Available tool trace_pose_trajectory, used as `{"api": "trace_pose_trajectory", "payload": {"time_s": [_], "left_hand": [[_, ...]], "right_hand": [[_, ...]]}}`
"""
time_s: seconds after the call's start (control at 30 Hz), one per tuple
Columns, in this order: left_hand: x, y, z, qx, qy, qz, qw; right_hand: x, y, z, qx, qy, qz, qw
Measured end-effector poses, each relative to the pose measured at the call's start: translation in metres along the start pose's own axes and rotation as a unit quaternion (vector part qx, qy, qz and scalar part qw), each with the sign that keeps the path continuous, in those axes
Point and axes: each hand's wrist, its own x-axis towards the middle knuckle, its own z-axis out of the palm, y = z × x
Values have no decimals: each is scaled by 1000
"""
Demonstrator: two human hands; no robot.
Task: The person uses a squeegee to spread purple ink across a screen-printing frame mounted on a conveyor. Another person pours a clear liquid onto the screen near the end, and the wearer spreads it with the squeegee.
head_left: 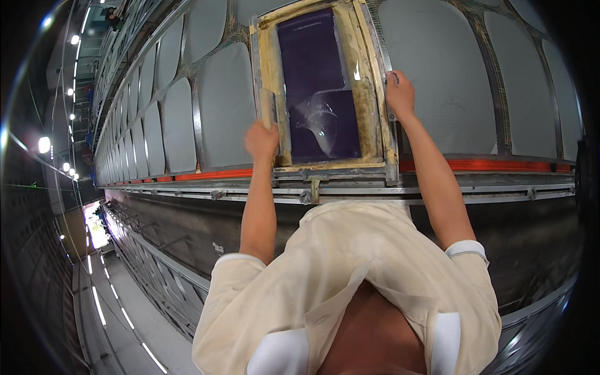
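A printing screen frame [382, 150], crusted with yellowish tape and coating, lies on a long table. Its mesh is dark purple [309, 56], with a clear glossy patch on the lower part. My left hand [261, 139], slightly blurred, is closed on a pale bar [266, 103], apparently a squeegee, at the frame's left side. My right hand [400, 94] grips the frame's right side, fingers curled over the rail.
The table holds rows of grey pieces [450, 75], with an orange-red strip [475, 165] and a metal rail [500, 190] along the near edge. Another long metal rack [162, 262] runs at lower left, near strip lights and a bright opening [94, 225].
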Motion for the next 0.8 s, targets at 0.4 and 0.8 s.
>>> {"api": "trace_pose_trajectory", "payload": {"time_s": [0.4,0.8], "left_hand": [[25,76,-22,-47,18,113,992],[122,116,-5,-22,-9,66,998]], "right_hand": [[2,6,1,-28,41,-24,998],[-7,-8,0,-20,25,2,999]]}}
